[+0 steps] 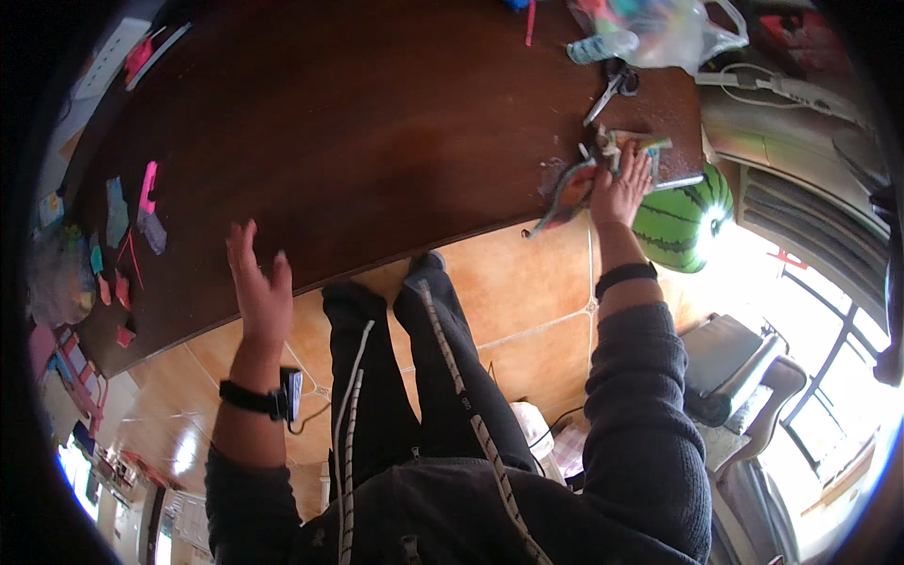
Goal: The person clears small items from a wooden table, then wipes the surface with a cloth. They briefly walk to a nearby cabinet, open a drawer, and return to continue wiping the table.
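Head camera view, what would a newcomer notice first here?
Probably the striped green watermelon under the dark brown table's right corner. Next, the right hand pressed flat on paper scraps at that corner, with scissors just beyond. The left hand is raised open over the table's near edge, holding nothing.

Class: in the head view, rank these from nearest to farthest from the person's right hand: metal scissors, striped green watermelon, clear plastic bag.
From the right hand:
1. Striped green watermelon, just right, below the table edge.
2. Metal scissors, farther up the table.
3. Clear plastic bag, at the table's far end.
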The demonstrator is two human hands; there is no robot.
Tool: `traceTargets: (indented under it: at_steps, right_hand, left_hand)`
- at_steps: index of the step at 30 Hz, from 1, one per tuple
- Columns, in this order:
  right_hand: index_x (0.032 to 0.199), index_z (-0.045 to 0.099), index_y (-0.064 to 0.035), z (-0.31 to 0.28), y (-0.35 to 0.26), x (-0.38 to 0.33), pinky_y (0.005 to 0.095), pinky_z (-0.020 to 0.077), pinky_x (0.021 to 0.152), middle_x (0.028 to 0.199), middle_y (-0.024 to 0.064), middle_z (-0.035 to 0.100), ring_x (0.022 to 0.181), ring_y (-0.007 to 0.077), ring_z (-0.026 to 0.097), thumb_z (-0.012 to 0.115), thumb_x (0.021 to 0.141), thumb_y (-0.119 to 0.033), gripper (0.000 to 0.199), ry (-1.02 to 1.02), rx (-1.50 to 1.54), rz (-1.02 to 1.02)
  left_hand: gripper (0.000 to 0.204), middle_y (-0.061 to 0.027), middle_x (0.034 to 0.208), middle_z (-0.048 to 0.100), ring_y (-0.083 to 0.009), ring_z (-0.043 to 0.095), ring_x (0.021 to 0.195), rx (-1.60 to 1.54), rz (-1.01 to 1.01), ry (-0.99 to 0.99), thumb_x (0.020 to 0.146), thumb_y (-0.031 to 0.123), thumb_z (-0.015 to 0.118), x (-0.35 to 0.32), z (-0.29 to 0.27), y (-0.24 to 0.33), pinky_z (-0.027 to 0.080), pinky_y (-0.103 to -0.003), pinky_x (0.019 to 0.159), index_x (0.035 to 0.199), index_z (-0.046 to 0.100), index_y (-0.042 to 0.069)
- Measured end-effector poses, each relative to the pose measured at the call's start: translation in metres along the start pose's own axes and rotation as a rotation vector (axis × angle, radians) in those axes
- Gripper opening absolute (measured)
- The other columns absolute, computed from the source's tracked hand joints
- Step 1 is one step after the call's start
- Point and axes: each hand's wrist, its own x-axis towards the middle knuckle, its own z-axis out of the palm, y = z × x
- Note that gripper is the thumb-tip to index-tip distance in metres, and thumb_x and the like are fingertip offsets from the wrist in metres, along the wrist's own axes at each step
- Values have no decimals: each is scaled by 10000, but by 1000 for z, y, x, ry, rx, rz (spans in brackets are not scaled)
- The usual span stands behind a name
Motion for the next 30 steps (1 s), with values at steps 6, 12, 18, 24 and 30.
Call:
traceTargets:
  at_steps: [6,12,18,24,30]
  right_hand:
    - [1279,373,-22,5,-65,-68,523,128,1062,1386,225,262,1316,381,180,590,714,-238,643,-45,118,-255]
    - [1197,480,-63,-3,-93,-109,444,222,1064,1340,165,365,1273,310,311,687,623,-288,650,-225,314,-594]
    - [1128,496,-39,-18,-13,-51,448,320,1003,1231,203,442,1158,375,407,655,642,-95,514,-30,148,-248]
    - [1019,583,-64,-19,-76,-86,432,394,932,1126,144,491,1096,337,459,581,680,-17,343,-79,318,-438]
    - [988,600,-73,-21,-38,-48,402,441,805,973,121,551,922,321,515,551,665,-2,334,9,290,-335]
  left_hand:
    - [1229,-250,1423,-152,-476,-104,1299,104,-653,-209,618,538,732,68,51,69,75,-586,1042,1387,-104,67]
    - [1324,-220,1412,-230,-493,-179,1271,174,-765,-221,572,569,751,80,63,76,30,-580,1041,1362,-180,56]
    - [1323,-197,1421,-227,-492,-172,1273,143,-794,-199,566,564,756,80,66,70,5,-568,1045,1368,-176,76]
    - [1297,-193,1421,-231,-479,-169,1281,165,-847,-236,594,532,756,82,63,83,5,-566,1047,1367,-184,82]
    - [1282,-204,1429,-195,-488,-133,1285,176,-841,-235,595,558,736,81,62,86,21,-561,1053,1373,-165,83]
